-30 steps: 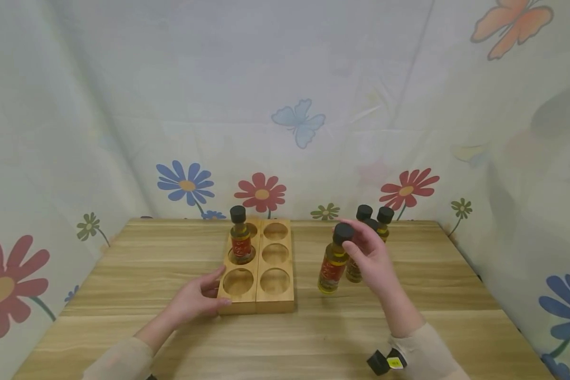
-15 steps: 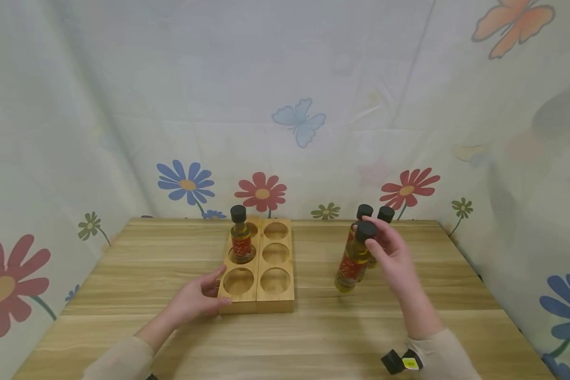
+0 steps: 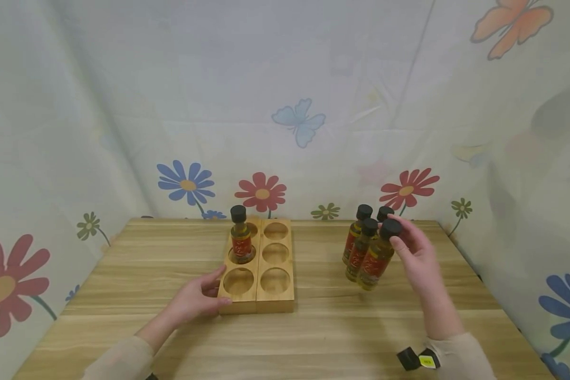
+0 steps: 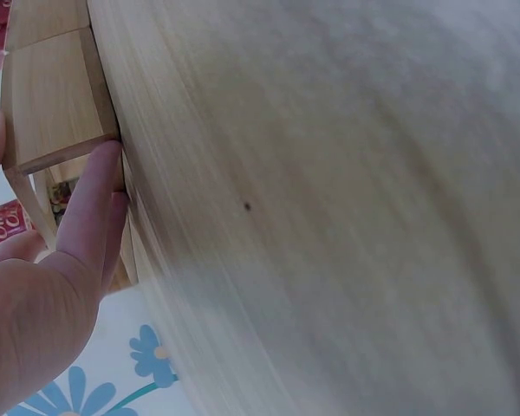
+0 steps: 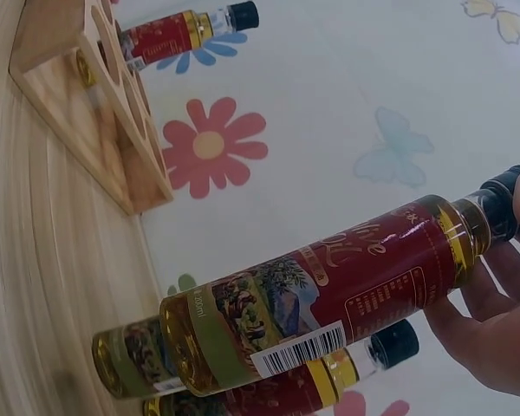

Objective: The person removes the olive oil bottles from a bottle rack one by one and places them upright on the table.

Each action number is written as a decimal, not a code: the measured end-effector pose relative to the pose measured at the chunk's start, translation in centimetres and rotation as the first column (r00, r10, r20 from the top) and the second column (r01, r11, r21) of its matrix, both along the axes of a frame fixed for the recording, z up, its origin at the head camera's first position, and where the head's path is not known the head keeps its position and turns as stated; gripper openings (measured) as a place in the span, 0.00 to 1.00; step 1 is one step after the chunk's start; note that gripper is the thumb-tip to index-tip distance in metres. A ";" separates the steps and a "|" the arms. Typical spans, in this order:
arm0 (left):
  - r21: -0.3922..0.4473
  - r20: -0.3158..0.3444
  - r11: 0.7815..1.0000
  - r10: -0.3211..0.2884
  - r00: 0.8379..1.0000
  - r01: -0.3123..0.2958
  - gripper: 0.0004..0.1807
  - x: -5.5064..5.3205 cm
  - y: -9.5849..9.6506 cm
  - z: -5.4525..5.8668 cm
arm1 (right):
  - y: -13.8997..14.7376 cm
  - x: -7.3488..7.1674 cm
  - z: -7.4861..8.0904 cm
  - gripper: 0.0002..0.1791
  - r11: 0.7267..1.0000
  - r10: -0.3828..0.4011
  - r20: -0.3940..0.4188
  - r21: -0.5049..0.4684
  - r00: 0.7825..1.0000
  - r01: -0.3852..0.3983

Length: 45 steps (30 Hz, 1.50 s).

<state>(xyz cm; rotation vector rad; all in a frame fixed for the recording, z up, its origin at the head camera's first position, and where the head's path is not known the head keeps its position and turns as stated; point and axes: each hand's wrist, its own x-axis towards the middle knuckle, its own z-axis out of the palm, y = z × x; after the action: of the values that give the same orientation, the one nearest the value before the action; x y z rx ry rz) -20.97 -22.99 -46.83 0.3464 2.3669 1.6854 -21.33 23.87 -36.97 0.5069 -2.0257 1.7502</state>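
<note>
My left hand (image 3: 195,298) grips the near left corner of a wooden bottle rack (image 3: 275,306), made of two blocks with round holes side by side. In the left wrist view, fingertips rest against the end of the rack (image 4: 56,100). One olive oil bottle (image 3: 241,245) stands in the left block's middle hole. My right hand (image 3: 420,258) pinches another olive oil bottle (image 3: 376,263) by its black cap. That bottle leans, its base toward the left. The right wrist view shows the red label of the held bottle (image 5: 364,277), with the hand (image 5: 494,329) at its cap.
Beside the held bottle, several more olive oil bottles (image 3: 356,259) stand close together, partly overlapped by it. Everything rests on a wood-grain table (image 3: 171,243). A flower-printed cloth (image 3: 218,105) hangs behind the table's far edge and along both sides.
My right hand has carried the held bottle rightward, from left of the standing bottles to in front of them. The left hand and the rack have stayed in place.
</note>
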 end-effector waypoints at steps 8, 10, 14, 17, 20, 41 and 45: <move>-0.013 0.008 1.000 0.014 1.000 -0.014 0.50 0.0 0.0 0.0 | 1.3 -0.8 -0.7 0.22 0.999 -0.033 0.008 -0.015 0.999 0.033; -0.011 0.010 1.000 0.014 1.000 -0.014 0.50 0.1 0.0 0.0 | 1.6 -1.1 -1.0 0.22 0.999 -0.048 0.016 0.002 0.999 0.048; -0.001 0.020 1.000 0.012 1.000 -0.012 0.51 0.1 0.1 0.0 | 2.0 -1.5 -1.6 0.22 0.997 -0.072 0.039 0.023 0.997 0.072; 0.002 0.019 1.000 0.009 1.000 -0.009 0.51 0.0 0.1 0.0 | 2.3 -1.8 -2.0 0.22 0.996 -0.085 0.053 0.030 0.995 0.084; 0.004 0.017 1.000 0.011 1.000 -0.011 0.51 0.0 0.1 0.0 | 2.4 -2.1 -2.3 0.23 0.997 -0.081 0.058 0.023 0.995 0.079; -0.002 0.008 1.000 0.012 1.000 -0.012 0.51 0.3 0.2 0.3 | 2.7 -3.4 -4.1 0.23 0.995 -0.098 0.099 0.031 0.990 0.096; -0.011 0.003 1.000 0.013 1.000 -0.013 0.51 0.3 0.2 0.4 | 2.6 -3.5 -4.1 0.24 0.992 -0.118 0.118 0.061 0.986 0.112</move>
<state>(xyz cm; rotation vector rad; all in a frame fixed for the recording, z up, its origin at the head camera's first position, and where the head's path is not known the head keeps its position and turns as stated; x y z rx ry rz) -20.71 -22.82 -46.42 0.3273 2.3805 1.6770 -24.85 26.52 -41.12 0.2991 -2.1449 1.6987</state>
